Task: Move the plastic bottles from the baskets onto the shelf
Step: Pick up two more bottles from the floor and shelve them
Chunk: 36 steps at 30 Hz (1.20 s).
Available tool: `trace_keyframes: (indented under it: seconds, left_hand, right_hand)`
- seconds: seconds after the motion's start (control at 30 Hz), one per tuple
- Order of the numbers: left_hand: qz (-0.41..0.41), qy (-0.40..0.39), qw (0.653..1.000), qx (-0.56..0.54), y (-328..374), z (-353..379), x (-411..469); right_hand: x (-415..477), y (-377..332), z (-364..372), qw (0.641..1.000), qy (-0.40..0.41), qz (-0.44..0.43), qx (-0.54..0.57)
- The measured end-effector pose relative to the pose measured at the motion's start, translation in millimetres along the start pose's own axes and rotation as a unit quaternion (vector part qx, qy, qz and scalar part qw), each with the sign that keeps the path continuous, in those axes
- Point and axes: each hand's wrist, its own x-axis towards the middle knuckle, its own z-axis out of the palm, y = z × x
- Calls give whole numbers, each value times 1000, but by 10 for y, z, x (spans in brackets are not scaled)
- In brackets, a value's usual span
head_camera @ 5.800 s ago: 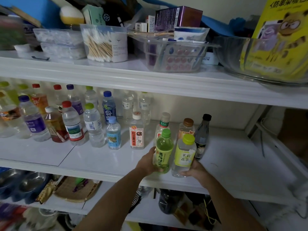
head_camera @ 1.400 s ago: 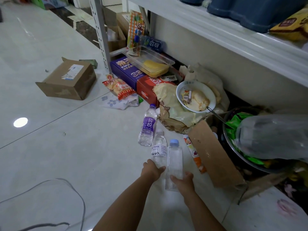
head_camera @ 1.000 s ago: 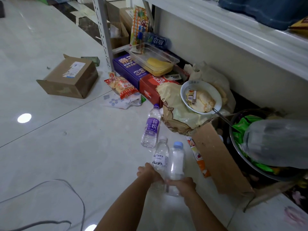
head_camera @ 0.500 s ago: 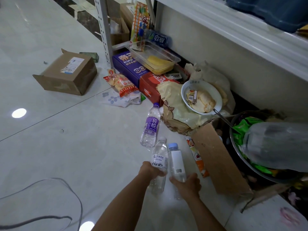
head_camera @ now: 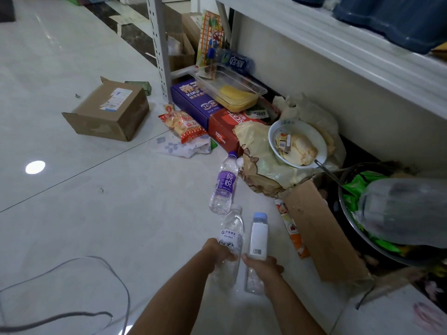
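Observation:
My left hand [head_camera: 219,253] grips a clear water bottle with a white cap [head_camera: 232,234] around its middle. Beside it, my right hand [head_camera: 262,264] grips a clear bottle with a pale blue cap and a white label [head_camera: 258,235]. Both bottles are held upright, close together, just above the white floor. A third bottle with a purple label [head_camera: 223,187] lies on the floor a little further away, cap pointing away from me. The white shelf [head_camera: 350,42] runs along the upper right.
A brown cardboard box [head_camera: 108,110] sits on the floor at left. Under the shelf lie purple and red cartons [head_camera: 193,102], a snack bag [head_camera: 182,123], a bowl [head_camera: 297,143], a cardboard flap [head_camera: 321,228] and a metal basin [head_camera: 358,233]. A grey cable [head_camera: 113,269] loops at lower left.
Earlier both hands set green-capped bottles on the shelf. Since then they have reached to the floor, closed around two clear bottles and lifted them slightly upright.

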Motion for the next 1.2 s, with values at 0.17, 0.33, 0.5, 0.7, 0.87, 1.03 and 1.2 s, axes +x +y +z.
trace_keyframes:
  seconds: [0.17, 0.33, 0.5, 0.7, 0.87, 1.03, 1.2]
  left_hand:
    - [26, 3, 1000, -14, 41, -42, -94]
    - [51, 20, 998, 4, 147, -151, -252]
    - [103, 33, 994, 4, 354, -492, -733]
    - [169, 64, 983, -20, 1095, -969, -2028]
    - [235, 47, 970, -42, 2123, -1342, -3513]
    - [288, 53, 955, -55, 3248, -1605, -5120]
    - [344, 38, 937, -40, 4306, -1638, -6553]
  right_hand:
    - [-64, -22, 3, 987, 4, 71, 145]
    - [-179, -94, -128, 954, -20, 31, 298]
    - [-622, -486, -462, 955, -36, -83, 281]
    - [-1749, -1295, -1103, 953, -75, -113, 270]
    - [-3110, -2192, -1796, 945, -44, -191, 264]
    - [-4675, -3027, -2778, 938, 53, -217, 264]
    - [-5915, -3560, -3942, 901, 130, -292, 293]
